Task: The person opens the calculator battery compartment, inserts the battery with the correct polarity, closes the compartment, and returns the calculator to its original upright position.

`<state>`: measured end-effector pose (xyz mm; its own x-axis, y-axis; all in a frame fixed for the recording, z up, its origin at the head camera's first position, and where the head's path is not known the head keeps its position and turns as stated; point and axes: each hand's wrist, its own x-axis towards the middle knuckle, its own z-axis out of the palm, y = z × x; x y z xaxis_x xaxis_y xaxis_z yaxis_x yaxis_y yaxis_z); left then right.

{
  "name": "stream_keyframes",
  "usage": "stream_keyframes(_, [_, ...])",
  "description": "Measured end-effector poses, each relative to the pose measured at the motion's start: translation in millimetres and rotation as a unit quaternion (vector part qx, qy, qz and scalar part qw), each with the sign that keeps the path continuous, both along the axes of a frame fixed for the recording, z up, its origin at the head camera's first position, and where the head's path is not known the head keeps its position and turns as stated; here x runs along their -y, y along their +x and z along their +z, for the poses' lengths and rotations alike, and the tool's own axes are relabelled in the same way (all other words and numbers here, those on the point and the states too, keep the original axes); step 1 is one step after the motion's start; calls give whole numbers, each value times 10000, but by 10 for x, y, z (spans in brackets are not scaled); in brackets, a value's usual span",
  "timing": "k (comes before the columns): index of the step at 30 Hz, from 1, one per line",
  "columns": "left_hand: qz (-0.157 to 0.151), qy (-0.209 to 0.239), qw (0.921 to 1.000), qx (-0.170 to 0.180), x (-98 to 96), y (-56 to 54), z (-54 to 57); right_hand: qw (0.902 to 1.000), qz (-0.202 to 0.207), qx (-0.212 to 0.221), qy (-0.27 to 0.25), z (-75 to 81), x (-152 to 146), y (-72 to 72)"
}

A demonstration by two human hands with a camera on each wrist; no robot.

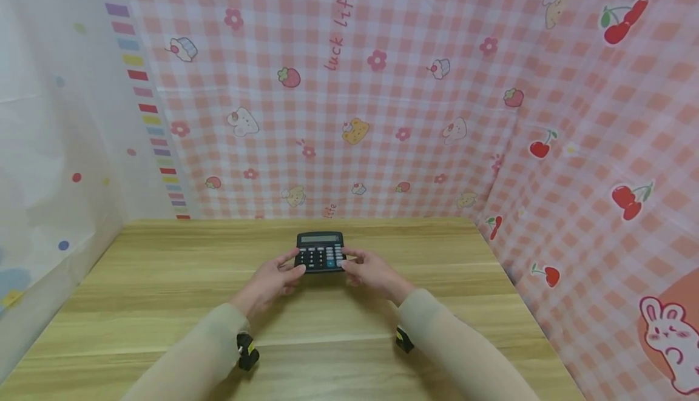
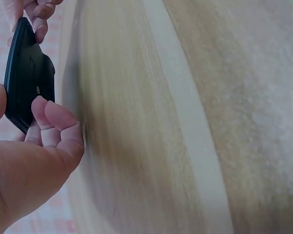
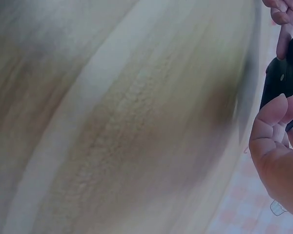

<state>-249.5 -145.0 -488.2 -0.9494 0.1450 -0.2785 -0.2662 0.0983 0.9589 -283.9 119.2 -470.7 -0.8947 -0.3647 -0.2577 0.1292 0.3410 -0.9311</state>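
A black calculator [image 1: 320, 252] with a grey display, pale keys and one blue key is held between both hands, its keys facing the head camera. My left hand [image 1: 273, 279] grips its left edge, thumb on the front and fingers curled behind. On the opposite edge my right hand [image 1: 374, 272] holds it the same way, thumb near the lower right keys. In the left wrist view the calculator [image 2: 27, 78] shows its side and back, raised off the table, with left fingertips against the back. The right wrist view shows only part of its dark back [image 3: 273, 83].
The wood-grain table [image 1: 327, 352] spreads beneath both arms. A pink checked cloth [image 1: 327, 116] hangs along the back and right sides, and a white sheet [image 1: 54, 134] hangs on the left. Each wrist wears a small black device, such as the left one [image 1: 247, 352].
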Motion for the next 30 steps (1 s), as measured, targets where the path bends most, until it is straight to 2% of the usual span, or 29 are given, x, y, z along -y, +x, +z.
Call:
stream_keyframes(8, [107,-250,9996,-35,-42,-58,-43,9998,-93,-75,149,-69,28,-61])
stream_keyframes(13, [148,-494,9987,57,-60,-73,-35,9996,-137,-85,241,-128,38,-86])
stream_keyframes(15, [178,-651,9977,39,-76,-72,-28,9994,-156,-68,294,-144,40,-88])
stream_keyframes(19, [239,-1214,9920,-254,-109,-64,-40,9986,-144,-143,483,-140,37,-64])
stream_keyframes(21, [283,-1628,9849,-513,-124,-60,-68,9973,-87,-296,663,-136,36,-52])
stream_keyframes(24, [326,-2273,9693,-883,-140,-51,-115,9919,55,-628,1106,-138,48,-32])
stream_keyframes(30, [240,-3278,9331,-1458,-176,-26,-146,9643,389,-1474,2165,-148,102,13])
